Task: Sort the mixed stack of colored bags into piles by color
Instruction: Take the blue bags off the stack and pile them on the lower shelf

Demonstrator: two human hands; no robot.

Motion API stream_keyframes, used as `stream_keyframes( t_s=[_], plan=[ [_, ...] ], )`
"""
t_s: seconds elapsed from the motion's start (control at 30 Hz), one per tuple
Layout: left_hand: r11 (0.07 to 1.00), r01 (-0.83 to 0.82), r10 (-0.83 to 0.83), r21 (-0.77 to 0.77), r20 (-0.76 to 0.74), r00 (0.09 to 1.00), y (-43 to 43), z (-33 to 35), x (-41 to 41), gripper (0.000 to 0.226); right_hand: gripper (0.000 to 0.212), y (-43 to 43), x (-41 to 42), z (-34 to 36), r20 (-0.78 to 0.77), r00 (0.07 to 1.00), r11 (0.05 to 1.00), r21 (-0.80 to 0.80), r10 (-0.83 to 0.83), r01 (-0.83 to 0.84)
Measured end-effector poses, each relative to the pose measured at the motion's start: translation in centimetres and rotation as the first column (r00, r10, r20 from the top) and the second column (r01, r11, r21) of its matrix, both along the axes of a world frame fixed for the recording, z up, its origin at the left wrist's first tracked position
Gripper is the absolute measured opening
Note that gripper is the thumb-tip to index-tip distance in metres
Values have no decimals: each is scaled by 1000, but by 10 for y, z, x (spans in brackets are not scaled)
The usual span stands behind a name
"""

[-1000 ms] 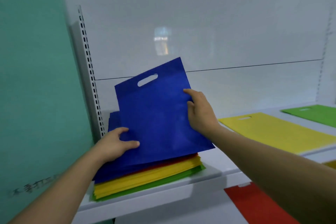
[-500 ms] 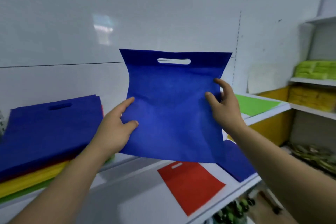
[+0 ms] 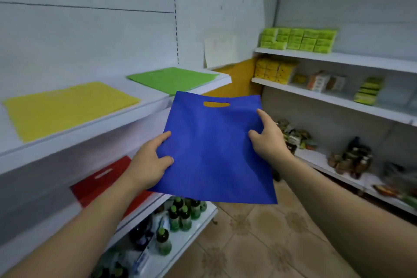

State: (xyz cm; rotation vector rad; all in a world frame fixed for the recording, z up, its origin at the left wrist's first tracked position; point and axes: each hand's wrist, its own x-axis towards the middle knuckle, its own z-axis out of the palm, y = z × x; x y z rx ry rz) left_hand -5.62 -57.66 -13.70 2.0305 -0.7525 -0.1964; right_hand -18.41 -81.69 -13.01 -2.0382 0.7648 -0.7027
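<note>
While pinched between left hand (image 3: 150, 162) and right hand (image 3: 268, 140), blue bag (image 3: 212, 156); print on shelf packs (image 3: 297, 38) blurred.

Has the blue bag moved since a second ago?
Yes. The blue bag went rightward: it was left of the yellow bag, now it is right of it, beyond the red bag.

Both arms are stretched forward; a blue bag (image 3: 214, 160) is pinched at its side edges by the left hand (image 3: 150, 166) and the right hand (image 3: 269, 142), thumbs on top.
</note>
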Motion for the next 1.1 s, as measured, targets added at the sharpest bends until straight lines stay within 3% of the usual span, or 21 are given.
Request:
stream_keyframes(
  t_s=[0.27,0.57,0.83,1.1],
  plan=[
    [991,84,-71,100,-127,989,-97,-67,1,63,59,-85,-19,-59,-191,977,996,-12,-91,91],
    [998,-3,22,71,-271,962,-169,-113,83,61,58,-159,77,-86,-286,956,998,-25,-62,58],
    [984,-127,159,122,-313,936,-186,-140,140,62,56,-195,174,-102,-361,929,995,-30,79,-96],
    [901,-399,433,168,-365,824,-178,-181,162,61,48,-198,274,-143,-371,847,915,19,381,-403]
  ],
)
